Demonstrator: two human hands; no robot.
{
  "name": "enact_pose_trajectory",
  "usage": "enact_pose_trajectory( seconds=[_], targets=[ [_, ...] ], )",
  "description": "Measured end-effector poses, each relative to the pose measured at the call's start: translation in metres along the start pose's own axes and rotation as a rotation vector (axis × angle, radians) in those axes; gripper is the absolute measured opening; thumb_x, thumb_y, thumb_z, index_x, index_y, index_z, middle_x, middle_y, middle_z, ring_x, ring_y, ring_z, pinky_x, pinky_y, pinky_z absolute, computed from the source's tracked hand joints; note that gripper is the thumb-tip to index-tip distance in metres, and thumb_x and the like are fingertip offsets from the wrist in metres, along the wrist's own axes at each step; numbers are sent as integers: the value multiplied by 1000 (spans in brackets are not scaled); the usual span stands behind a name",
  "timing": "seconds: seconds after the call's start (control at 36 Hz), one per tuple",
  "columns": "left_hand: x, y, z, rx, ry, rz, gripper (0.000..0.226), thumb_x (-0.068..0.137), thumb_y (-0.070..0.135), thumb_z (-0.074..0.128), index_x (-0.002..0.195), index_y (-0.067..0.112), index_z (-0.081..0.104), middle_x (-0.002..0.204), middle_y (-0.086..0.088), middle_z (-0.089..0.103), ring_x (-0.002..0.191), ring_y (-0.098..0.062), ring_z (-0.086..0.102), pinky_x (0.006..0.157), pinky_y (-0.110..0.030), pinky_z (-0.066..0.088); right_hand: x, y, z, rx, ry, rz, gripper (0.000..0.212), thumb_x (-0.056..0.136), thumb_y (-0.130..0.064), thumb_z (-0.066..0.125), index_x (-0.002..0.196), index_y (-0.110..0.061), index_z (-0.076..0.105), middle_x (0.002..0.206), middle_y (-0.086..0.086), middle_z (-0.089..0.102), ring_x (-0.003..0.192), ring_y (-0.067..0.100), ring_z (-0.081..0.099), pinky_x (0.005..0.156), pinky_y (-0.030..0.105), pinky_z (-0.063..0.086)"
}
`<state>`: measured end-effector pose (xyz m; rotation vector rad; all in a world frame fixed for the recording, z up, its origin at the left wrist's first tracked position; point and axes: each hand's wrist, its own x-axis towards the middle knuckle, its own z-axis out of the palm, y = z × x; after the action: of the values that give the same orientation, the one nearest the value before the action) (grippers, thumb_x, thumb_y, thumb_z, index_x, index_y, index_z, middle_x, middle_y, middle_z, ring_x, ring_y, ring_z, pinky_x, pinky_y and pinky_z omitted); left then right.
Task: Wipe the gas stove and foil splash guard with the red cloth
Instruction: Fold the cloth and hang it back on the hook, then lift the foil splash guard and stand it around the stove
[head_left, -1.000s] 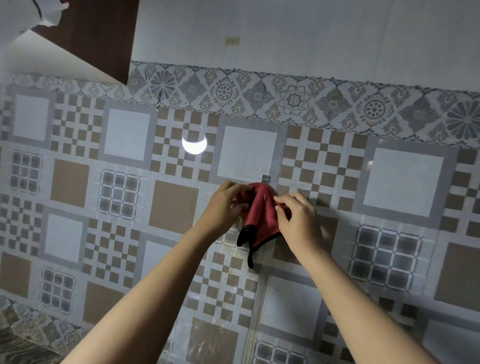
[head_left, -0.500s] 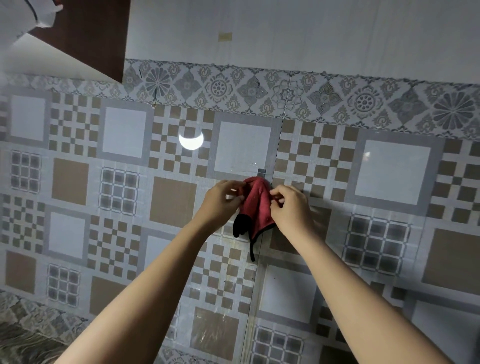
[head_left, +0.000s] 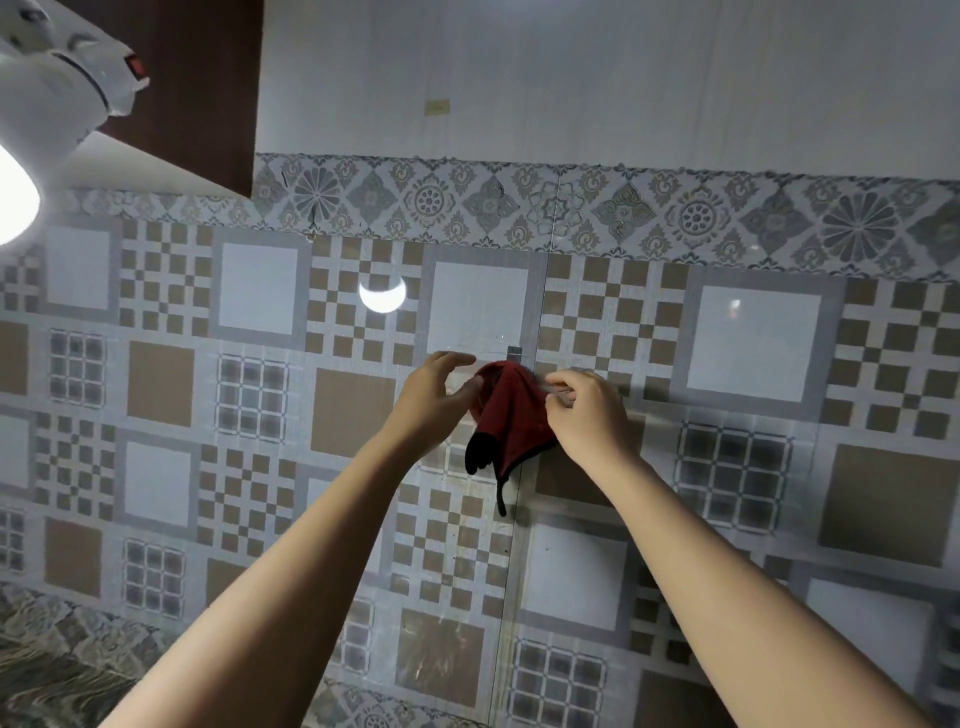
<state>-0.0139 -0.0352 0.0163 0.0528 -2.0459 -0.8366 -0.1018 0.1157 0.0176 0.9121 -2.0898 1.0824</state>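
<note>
Pinching the right edge of the red cloth between thumb and fingertips, the right hand sits just below and to the right of a small wall hook. Left hand: opposite, at the cloth's left edge, fingers curved, thumb against the fabric; whether it truly grips cannot be told. Cloth: bunched between the two hands, its top gathered at the hook, dark trim and a dark cord dangling below the hands. Behind the hands: patterned tiled wall, with the cloth hanging against it. Above and left of the left hand: a bright crescent reflection on the tile; farther up and left, a white lamp. Gas stove and foil splash guard: not in view. Step, as judged: the cloth is being handled at its hook, most likely taken down ahead of wiping, though hanging it up cannot be ruled out. Next move, if fetching: lift the gathered top up and clear of the hook without snagging the cord, then carry the cloth to the stove, wherever it stands outside the view.
</note>
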Motion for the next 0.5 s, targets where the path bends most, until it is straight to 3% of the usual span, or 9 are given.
enact_pose_trajectory(
  seconds=[0.28, 0.42, 0.5],
  targets=[
    [-27, 59, -54, 146, 31, 20, 44, 93, 33, 50, 134, 15, 46, 143, -6, 44, 129, -20, 43, 96, -24, 32, -24, -60, -38, 112, -116, -39, 35, 91, -14, 52, 126, -13, 54, 129, 7, 57, 118, 23, 53, 97, 29, 42],
    [-83, 68, -92, 232, 32, 5, 41, 93, 33, 50, 130, 15, 49, 137, -6, 49, 124, -17, 47, 94, -22, 35, -77, -103, -36, 187, -224, -125, 37, 93, -23, 48, 129, -19, 51, 127, 1, 57, 110, 15, 56, 87, 21, 47],
    [-137, 55, -113, 285, 39, -61, 41, 93, 32, 51, 129, 14, 50, 133, -6, 52, 121, -16, 49, 94, -21, 34, -119, -131, -15, 261, -313, -155, 38, 92, -17, 51, 130, -13, 51, 131, 8, 56, 117, 20, 54, 93, 24, 42]
  ],
)
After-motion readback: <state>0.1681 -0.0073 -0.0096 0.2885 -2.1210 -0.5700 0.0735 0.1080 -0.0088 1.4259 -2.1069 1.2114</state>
